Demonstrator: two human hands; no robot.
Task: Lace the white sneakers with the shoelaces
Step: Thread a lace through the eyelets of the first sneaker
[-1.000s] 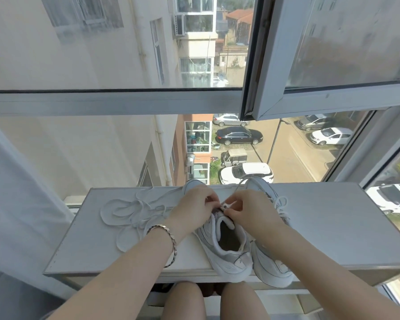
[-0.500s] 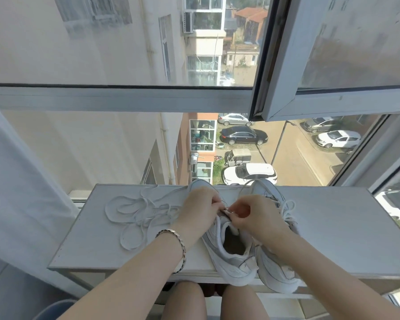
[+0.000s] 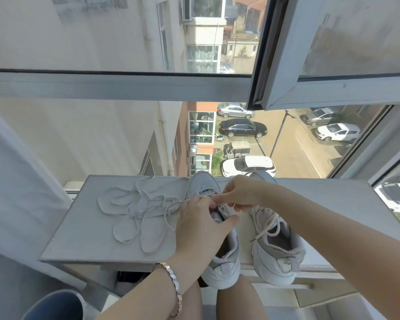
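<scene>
The right sneaker [image 3: 278, 248] is done — left sneaker [image 3: 224, 267] is mid-threading: left hand [image 3: 198, 227] grips it, right hand [image 3: 239, 192] pinches the lace [image 3: 162, 204], slack at 9 o'clock. Next, aim for the next eyelet.

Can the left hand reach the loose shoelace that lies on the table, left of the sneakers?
Probably yes. The loose shoelace lies on the table right beside the left hand, with nothing between them. But that hand grips the left sneaker, so it must let go first.
</scene>
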